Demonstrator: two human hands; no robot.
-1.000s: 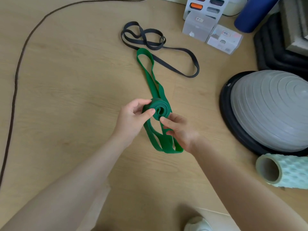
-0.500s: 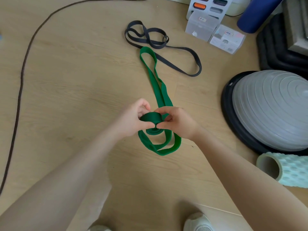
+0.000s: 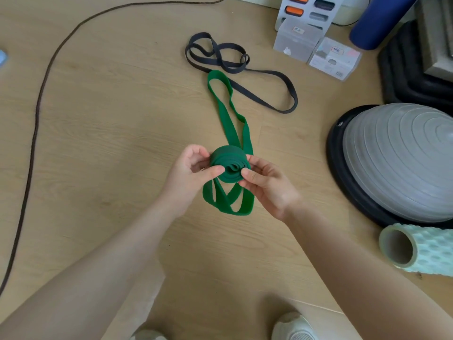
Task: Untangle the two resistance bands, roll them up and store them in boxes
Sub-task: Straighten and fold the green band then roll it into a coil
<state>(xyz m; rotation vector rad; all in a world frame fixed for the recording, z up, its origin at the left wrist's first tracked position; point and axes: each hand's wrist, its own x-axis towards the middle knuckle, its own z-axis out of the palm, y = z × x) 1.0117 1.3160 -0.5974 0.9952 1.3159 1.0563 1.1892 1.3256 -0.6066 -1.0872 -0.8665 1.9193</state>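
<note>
A green resistance band (image 3: 231,168) is partly wound into a thick roll held above the wooden floor. My left hand (image 3: 193,173) grips the roll's left side with thumb on its face. My right hand (image 3: 264,185) pinches the right side. Loose green loops hang below the roll, and a long green tail runs away across the floor. A dark grey band (image 3: 228,62) lies unrolled in loops beyond it, its strap crossing under the green tail's far end. Two clear boxes (image 3: 296,41) (image 3: 334,58) stand at the back right.
A grey balance dome (image 3: 402,163) on a black base sits at the right. A pale green foam roller (image 3: 421,249) lies near it. A dark cable (image 3: 36,114) snakes along the left. Black mats (image 3: 411,74) and a blue roll (image 3: 377,20) crowd the far right corner.
The roll has been turned and has grown thicker. Its face now points up at me again, and the green tail on the floor is shorter.
</note>
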